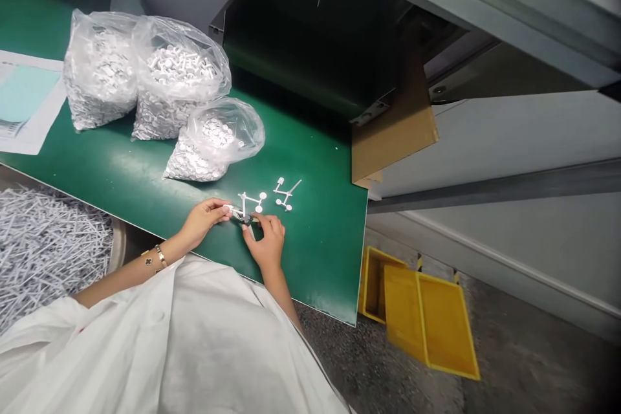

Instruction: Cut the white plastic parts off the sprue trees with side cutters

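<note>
At the near edge of the green table, my left hand (202,223) is closed in a pinch on a white plastic sprue (251,199) that carries small round discs. One disc shows at the left fingertips. Just to its right, my right hand (268,240) is closed around a small dark tool (246,220), which looks like nippers, though fingers partly cover it. The tool's dark part lies against the foot of the sprue. A second white sprue (285,194) with discs lies loose on the table, beyond my right hand.
Clear plastic bags (206,142) full of small white parts stand on the green table (310,252). Papers (29,103) lie at left. A bin of white sprues (48,252) sits below. A dark box (310,39) and cardboard (392,132) stand behind; yellow crates (449,323) are on the floor.
</note>
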A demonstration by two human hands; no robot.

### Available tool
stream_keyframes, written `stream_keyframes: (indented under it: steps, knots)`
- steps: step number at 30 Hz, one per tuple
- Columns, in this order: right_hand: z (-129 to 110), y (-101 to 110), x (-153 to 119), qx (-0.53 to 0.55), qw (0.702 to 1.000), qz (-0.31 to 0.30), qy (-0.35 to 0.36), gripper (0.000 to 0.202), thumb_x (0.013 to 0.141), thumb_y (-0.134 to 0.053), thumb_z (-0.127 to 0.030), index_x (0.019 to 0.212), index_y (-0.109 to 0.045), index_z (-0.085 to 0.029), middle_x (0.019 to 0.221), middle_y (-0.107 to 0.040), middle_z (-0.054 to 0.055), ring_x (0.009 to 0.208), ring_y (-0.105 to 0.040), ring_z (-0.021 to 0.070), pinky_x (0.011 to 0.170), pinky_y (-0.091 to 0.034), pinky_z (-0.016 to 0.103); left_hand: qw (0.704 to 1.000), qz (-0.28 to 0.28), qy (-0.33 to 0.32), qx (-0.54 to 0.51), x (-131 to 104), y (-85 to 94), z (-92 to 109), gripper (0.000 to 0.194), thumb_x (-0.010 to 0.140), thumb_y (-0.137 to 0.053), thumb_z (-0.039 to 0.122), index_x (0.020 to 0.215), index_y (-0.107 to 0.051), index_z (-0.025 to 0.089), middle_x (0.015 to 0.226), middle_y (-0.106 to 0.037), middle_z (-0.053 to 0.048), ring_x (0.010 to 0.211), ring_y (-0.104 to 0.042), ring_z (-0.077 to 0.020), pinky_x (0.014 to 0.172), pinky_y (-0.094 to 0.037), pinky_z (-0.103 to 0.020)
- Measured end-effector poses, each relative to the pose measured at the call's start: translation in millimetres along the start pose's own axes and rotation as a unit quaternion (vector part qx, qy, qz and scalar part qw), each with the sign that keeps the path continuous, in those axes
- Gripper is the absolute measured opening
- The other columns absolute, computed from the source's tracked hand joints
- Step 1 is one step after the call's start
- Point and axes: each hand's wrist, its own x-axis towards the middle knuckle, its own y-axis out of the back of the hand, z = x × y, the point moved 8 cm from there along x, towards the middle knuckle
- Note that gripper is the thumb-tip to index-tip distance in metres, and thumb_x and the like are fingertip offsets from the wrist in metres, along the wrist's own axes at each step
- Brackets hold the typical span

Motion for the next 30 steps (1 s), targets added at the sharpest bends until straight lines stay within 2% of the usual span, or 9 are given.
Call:
stream_keyframes:
  steps: [5, 12, 20, 30]
  knots:
    - [0, -6, -2, 0.011, 1.000, 0.005, 0.008, 0.030, 0.079, -0.061, -0.037, 0.103, -0.065, -0.019, 0.087, -0.056, 0.002, 0.083, -0.052, 0.0164, 0.080, -0.037, 0.031, 1.000, -0.009, 0.013, -0.017, 3, -3.4, -2, 0.040, 0.062, -0.080, 0.036, 0.090, -0.067, 0.011, 0.066, -0.063, 0.000, 0.062, -0.057, -0.0090, 0.065, -0.048, -0.023]
    - [-2, -5, -1, 0.007, 1.000, -0.001, 0.014, 0.029, 0.079, -0.062, -0.036, 0.103, -0.064, -0.021, 0.088, -0.056, 0.003, 0.085, -0.053, 0.0174, 0.080, -0.038, 0.032, 0.997, -0.046, 0.024, -0.058, 7, -7.8, -3, 0.033, 0.069, -0.077, 0.034, 0.093, -0.069, 0.014, 0.066, -0.060, 0.001, 0.061, -0.054, -0.0070, 0.063, -0.046, -0.021]
    - [-3, -2, -2, 0.008, 0.999, 0.015, 0.028, 0.027, 0.080, -0.062, -0.038, 0.100, -0.066, -0.020, 0.084, -0.055, 0.003, 0.080, -0.053, 0.0169, 0.076, -0.039, 0.031, 0.997, -0.071, 0.042, -0.011, 10, -11.8, -8, 0.030, 0.071, -0.076, 0.034, 0.092, -0.070, 0.014, 0.071, -0.062, 0.000, 0.062, -0.052, -0.0068, 0.065, -0.043, -0.021]
    - [-2, -1, -3, 0.001, 0.999, 0.025, 0.026, 0.026, 0.081, -0.062, -0.039, 0.099, -0.066, -0.020, 0.083, -0.057, 0.002, 0.077, -0.055, 0.0154, 0.074, -0.039, 0.030, 0.997, -0.060, 0.048, -0.009, 9, -14.5, -3, 0.031, 0.067, -0.077, 0.035, 0.090, -0.071, 0.014, 0.076, -0.064, -0.001, 0.061, -0.050, -0.0069, 0.063, -0.041, -0.022]
